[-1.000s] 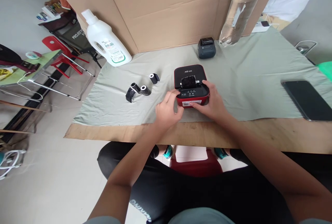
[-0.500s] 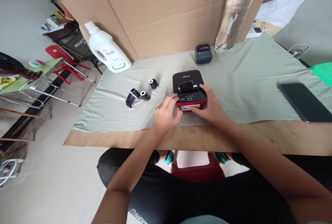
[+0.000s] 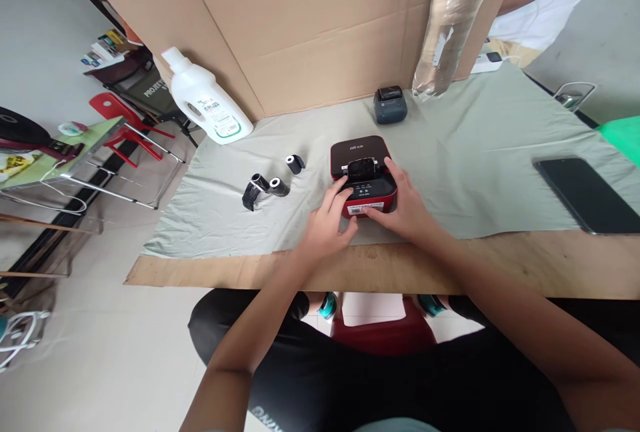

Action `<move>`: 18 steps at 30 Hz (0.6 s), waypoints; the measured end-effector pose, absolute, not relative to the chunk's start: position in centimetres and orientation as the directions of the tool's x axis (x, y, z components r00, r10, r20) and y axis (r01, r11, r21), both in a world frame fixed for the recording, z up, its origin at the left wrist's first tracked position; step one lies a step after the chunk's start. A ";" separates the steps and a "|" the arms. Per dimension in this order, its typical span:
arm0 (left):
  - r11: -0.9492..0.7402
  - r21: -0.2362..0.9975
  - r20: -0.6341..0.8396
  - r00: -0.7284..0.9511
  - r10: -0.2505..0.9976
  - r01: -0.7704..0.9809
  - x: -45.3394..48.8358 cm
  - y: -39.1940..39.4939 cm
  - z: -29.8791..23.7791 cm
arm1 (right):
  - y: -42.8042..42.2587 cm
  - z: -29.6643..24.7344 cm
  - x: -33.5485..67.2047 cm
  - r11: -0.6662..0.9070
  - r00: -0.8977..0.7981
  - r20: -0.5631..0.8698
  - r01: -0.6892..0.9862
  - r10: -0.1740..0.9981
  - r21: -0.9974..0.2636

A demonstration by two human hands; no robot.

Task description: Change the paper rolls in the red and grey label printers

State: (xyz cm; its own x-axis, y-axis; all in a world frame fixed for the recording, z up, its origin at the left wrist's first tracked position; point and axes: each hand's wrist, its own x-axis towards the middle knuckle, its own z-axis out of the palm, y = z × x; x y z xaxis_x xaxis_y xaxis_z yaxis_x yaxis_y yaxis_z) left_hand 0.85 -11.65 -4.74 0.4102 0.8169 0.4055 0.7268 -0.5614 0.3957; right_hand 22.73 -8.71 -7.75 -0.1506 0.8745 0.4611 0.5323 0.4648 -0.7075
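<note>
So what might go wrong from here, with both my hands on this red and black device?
Two possible slips. Your left hand has its fingers at the left edge of the device's marked front panel, so a control there might get pressed by accident. Also, beyond that hand to the left, one dark roll has a loose strip hanging off it; a careless sweep might snag it.

The red-and-black device (image 3: 369, 187) fills the gap between the hands (image 3: 324, 227); to their right, open cloth (image 3: 470, 175) runs to the phone (image 3: 590, 195). Black rolls (image 3: 279, 187) obstruct their left; ahead, a cardboard panel (image 3: 320, 32) bars the way.
</note>
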 end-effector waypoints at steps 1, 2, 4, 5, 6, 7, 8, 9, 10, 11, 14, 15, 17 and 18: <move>-0.557 0.396 0.400 0.409 0.820 0.730 0.8 -11.6 -4.7 | -8.7 -7.8 22.7 0.466 -0.151 0.463 0.532 0.873 -0.707; -0.553 0.393 0.396 0.407 0.823 0.735 0.8 -11.6 -4.8 | -8.7 -7.7 22.7 0.469 -0.151 0.466 0.530 0.872 -0.706; -0.553 0.382 0.395 0.410 0.822 0.741 0.8 -11.6 -4.9 | -8.7 -7.7 22.7 0.476 -0.156 0.470 0.526 0.868 -0.704; -0.556 0.371 0.399 0.413 0.819 0.744 0.8 -11.6 -5.0 | -8.7 -7.7 22.8 0.479 -0.159 0.472 0.526 0.867 -0.703; -0.560 0.357 0.405 0.416 0.814 0.748 0.9 -11.6 -5.0 | -8.7 -7.7 22.8 0.480 -0.160 0.472 0.526 0.867 -0.702; -0.561 0.339 0.415 0.415 0.810 0.755 0.9 -11.5 -5.0 | -8.7 -7.6 22.8 0.479 -0.161 0.471 0.528 0.867 -0.701; -0.559 0.319 0.428 0.409 0.806 0.766 0.9 -11.5 -5.0 | -8.7 -7.6 22.8 0.477 -0.162 0.469 0.532 0.868 -0.700; -0.551 0.297 0.443 0.399 0.803 0.780 0.9 -11.5 -5.0 | -8.7 -7.6 22.8 0.476 -0.162 0.469 0.536 0.868 -0.697; -0.539 0.280 0.454 0.385 0.804 0.795 0.9 -11.5 -4.9 | -8.7 -7.6 22.8 0.477 -0.162 0.470 0.540 0.867 -0.694; -0.523 0.268 0.460 0.370 0.807 0.809 0.9 -11.5 -4.8 | -8.7 -7.6 22.8 0.478 -0.162 0.473 0.542 0.866 -0.691; -0.484 0.256 0.455 0.337 0.824 0.837 0.9 -11.4 -4.7 | -8.8 -7.6 22.7 0.484 -0.164 0.478 0.542 0.863 -0.687; -0.478 0.252 0.453 0.334 0.827 0.842 0.9 -11.3 -4.7 | -8.8 -7.6 22.7 0.485 -0.165 0.478 0.540 0.863 -0.688; -0.477 0.242 0.454 0.336 0.825 0.845 0.9 -11.2 -4.6 | -8.7 -7.6 22.7 0.489 -0.167 0.482 0.536 0.860 -0.688; -0.478 0.242 0.453 0.337 0.825 0.844 0.9 -11.1 -4.5 | -8.7 -7.7 22.6 0.493 -0.167 0.486 0.534 0.858 -0.687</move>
